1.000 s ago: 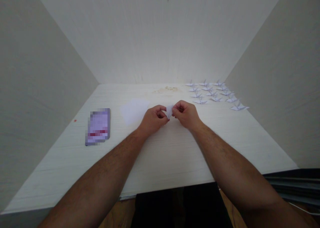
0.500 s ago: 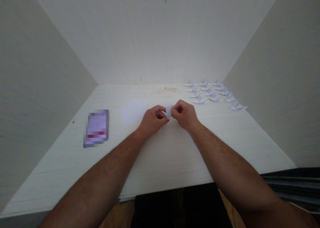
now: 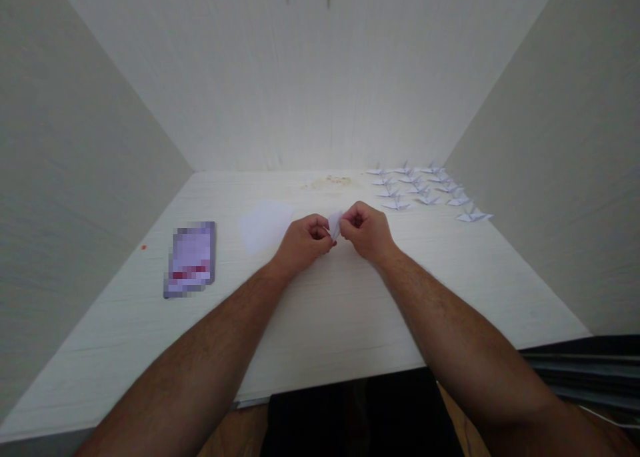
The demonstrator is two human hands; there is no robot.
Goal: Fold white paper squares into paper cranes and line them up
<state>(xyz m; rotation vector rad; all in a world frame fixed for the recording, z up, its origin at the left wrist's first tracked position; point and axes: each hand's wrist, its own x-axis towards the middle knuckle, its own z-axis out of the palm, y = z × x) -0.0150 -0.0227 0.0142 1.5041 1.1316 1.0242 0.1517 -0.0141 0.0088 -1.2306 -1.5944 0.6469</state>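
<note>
Between my two hands, over the middle of the table, is a small folded piece of white paper [image 3: 335,224]. My left hand [image 3: 309,238] pinches its lower left side between thumb and fingers. On the other side my right hand [image 3: 367,229] grips the paper's right edge with thumb and forefinger. Part of the paper is covered by my fingers. Flat sheets of white paper [image 3: 265,225] lie just left of my left hand. Several white folded paper cranes [image 3: 397,203] stand in rows beyond my right hand.
A purple, blurred-out flat object [image 3: 193,257] lies on the white table [image 3: 330,330] at the left. A small orange speck [image 3: 144,247] is near it. Pale walls [image 3: 320,77] close in the back and both sides. Brownish marks [image 3: 335,181] show near the back wall.
Both hands keep their hold on the folded paper, which has turned slightly and looks narrower. The whole view has shifted a little.
</note>
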